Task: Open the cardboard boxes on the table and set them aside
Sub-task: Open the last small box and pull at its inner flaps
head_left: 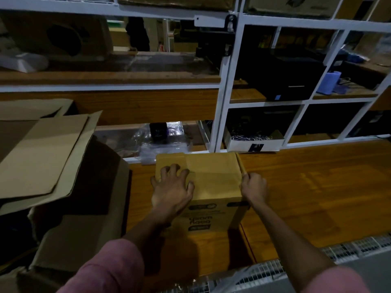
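The cardboard box [213,178] stands on the wooden surface [306,187], near its left end. The left hand [172,187] presses spread fingers on the top; the right hand [252,186] pinches the right flap edge. A hard tug there could tear the flap or tip the box.

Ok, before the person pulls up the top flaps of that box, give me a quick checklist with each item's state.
1. Box stands upright on the table: ok.
2. Left hand rests spread on the top, steadying it: ok.
3. Right hand grips the right top edge: ok.
4. Top flaps closed: ok.
5. Seam free of tape: cannot tell.
6. Bare table to the right for setting it aside: ok.
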`<act>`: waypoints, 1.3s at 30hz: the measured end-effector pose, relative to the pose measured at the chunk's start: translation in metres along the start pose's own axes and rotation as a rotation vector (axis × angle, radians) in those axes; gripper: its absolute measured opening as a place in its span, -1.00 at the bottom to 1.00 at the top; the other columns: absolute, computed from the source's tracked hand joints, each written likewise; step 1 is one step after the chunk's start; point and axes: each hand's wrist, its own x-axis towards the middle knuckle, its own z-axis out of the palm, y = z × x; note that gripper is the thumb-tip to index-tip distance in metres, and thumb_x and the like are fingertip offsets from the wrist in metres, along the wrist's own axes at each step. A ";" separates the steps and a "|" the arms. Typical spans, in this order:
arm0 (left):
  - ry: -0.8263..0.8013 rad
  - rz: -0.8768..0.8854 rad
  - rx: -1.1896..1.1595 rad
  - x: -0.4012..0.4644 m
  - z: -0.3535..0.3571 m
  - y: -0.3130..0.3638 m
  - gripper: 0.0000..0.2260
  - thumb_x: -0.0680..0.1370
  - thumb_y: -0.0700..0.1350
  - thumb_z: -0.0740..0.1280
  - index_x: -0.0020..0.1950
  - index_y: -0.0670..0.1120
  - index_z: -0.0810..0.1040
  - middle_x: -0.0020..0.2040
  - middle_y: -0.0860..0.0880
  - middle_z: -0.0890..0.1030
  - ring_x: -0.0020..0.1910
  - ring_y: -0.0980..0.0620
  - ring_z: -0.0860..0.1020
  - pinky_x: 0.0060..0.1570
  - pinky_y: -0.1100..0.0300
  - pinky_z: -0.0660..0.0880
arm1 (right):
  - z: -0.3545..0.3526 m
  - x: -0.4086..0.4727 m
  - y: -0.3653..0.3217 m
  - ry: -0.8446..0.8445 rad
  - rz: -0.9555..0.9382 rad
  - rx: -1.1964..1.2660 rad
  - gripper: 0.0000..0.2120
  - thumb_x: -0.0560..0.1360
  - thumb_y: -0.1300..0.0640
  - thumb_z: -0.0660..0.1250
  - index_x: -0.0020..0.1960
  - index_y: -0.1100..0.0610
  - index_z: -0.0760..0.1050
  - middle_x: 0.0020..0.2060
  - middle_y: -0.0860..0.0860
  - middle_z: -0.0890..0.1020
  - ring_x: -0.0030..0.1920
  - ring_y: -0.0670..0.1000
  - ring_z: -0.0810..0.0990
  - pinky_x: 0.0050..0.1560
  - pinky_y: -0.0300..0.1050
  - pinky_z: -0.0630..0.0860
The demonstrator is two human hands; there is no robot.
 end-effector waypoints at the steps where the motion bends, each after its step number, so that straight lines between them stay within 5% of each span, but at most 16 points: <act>1: -0.022 0.005 -0.005 0.001 -0.001 0.000 -0.54 0.60 0.26 -0.02 0.43 0.14 0.33 0.42 -0.03 0.28 0.40 -0.10 0.22 0.30 -0.33 0.29 | -0.003 -0.001 -0.001 0.025 -0.026 -0.026 -0.73 0.68 0.02 0.18 -0.04 0.15 0.56 -0.16 0.05 0.56 -0.11 0.05 0.51 -0.09 0.02 0.51; 5: -0.052 0.017 0.040 0.008 -0.016 0.005 -0.54 0.62 0.26 -0.02 0.37 0.08 0.41 0.39 -0.03 0.38 0.41 -0.10 0.28 0.34 -0.48 0.14 | -0.015 -0.007 -0.005 0.109 -0.303 -0.204 -0.81 0.61 0.15 0.29 0.20 0.14 0.55 0.08 0.08 0.60 0.11 0.12 0.53 0.13 0.04 0.48; 8: 0.090 0.020 0.060 0.011 -0.044 0.021 -0.58 0.65 0.18 -0.01 0.23 0.00 0.51 0.17 -0.05 0.60 0.18 -0.08 0.52 0.31 -0.33 0.28 | -0.029 -0.011 -0.025 0.151 -0.491 -0.107 -0.73 0.62 0.09 0.27 0.28 0.15 0.53 0.16 0.10 0.60 0.16 0.15 0.51 0.20 0.08 0.43; 10: 0.154 0.072 -0.027 0.014 -0.064 0.029 -0.64 0.68 0.11 0.02 0.07 -0.05 0.53 -0.10 -0.04 0.61 -0.16 -0.03 0.56 0.04 -0.06 0.48 | -0.045 -0.014 -0.047 0.206 -0.582 -0.083 -0.74 0.66 0.04 0.22 0.24 0.14 0.56 0.09 0.09 0.64 0.14 0.15 0.55 0.24 0.11 0.39; 13: 0.079 0.114 -0.134 0.019 -0.088 0.036 -0.68 0.68 0.03 0.12 -0.21 -0.03 0.47 -0.32 0.00 0.46 -0.41 0.08 0.38 -0.40 0.21 0.33 | -0.074 -0.019 -0.080 0.244 -0.691 -0.103 -0.69 0.68 -0.02 0.18 -0.01 0.13 0.62 -0.22 0.07 0.65 -0.15 0.10 0.60 0.04 0.08 0.53; 16: -0.109 0.125 -0.080 0.016 -0.098 0.042 -0.68 0.67 0.03 0.17 -0.26 -0.02 0.42 -0.30 0.00 0.43 -0.38 0.09 0.38 -0.37 0.21 0.33 | -0.093 -0.021 -0.103 -0.070 -0.660 -0.028 -0.66 0.68 -0.03 0.18 -0.08 0.13 0.61 -0.32 0.03 0.65 -0.30 0.04 0.62 -0.21 0.04 0.62; 21: -0.506 0.119 -0.274 0.001 -0.074 0.040 -0.78 0.66 0.07 0.19 0.01 -0.04 0.51 -0.12 -0.05 0.54 -0.18 0.01 0.50 -0.20 0.15 0.42 | -0.076 -0.025 -0.093 -0.691 -0.519 -0.289 -0.84 0.62 0.00 0.29 0.03 0.05 0.59 -0.11 0.01 0.68 -0.09 0.03 0.66 -0.02 0.05 0.64; 23: -0.437 0.230 -0.147 -0.011 -0.057 0.037 -0.69 0.67 0.15 0.15 0.09 -0.06 0.51 -0.03 -0.09 0.58 -0.06 -0.04 0.50 -0.10 0.05 0.44 | -0.057 -0.030 -0.078 -0.813 -0.536 -0.348 -0.85 0.57 -0.10 0.33 0.04 -0.06 0.59 -0.01 -0.03 0.65 0.00 0.03 0.62 0.05 0.05 0.58; 26: -0.292 0.333 0.079 -0.027 -0.034 0.032 -0.59 0.66 0.23 0.12 0.21 -0.05 0.52 0.17 -0.11 0.57 0.26 -0.17 0.36 0.16 -0.13 0.35 | -0.039 -0.045 -0.057 -0.935 -0.538 -0.202 -0.84 0.58 -0.13 0.36 0.07 -0.07 0.58 -0.08 -0.11 0.62 -0.08 -0.06 0.60 -0.10 -0.11 0.51; 29: -0.236 0.406 0.183 -0.032 -0.024 0.032 -0.60 0.65 0.21 0.16 0.25 -0.06 0.53 0.20 -0.08 0.56 0.30 -0.17 0.32 0.16 -0.12 0.30 | -0.034 -0.053 -0.044 -0.903 -0.538 -0.103 -0.85 0.57 -0.05 0.41 0.04 0.01 0.60 -0.17 -0.09 0.62 -0.19 -0.10 0.58 -0.18 -0.09 0.51; 34: -0.131 0.355 0.305 -0.035 -0.017 0.049 -0.76 0.63 0.00 0.28 0.25 -0.06 0.51 0.13 -0.07 0.63 0.21 -0.14 0.49 0.18 -0.10 0.31 | -0.017 -0.065 -0.037 -0.589 -0.603 -0.297 -0.85 0.55 0.08 0.37 0.12 0.01 0.57 -0.01 -0.01 0.66 0.04 0.09 0.61 0.03 0.05 0.53; 39: -0.132 0.348 0.300 -0.036 0.012 0.065 -0.60 0.59 -0.13 0.38 0.37 -0.25 0.43 0.26 -0.24 0.52 0.26 -0.22 0.47 0.22 -0.04 0.44 | -0.004 -0.069 -0.031 -0.374 -0.641 -0.356 -0.75 0.55 0.16 0.33 0.22 -0.02 0.54 0.10 0.02 0.66 0.15 0.13 0.59 0.09 0.04 0.49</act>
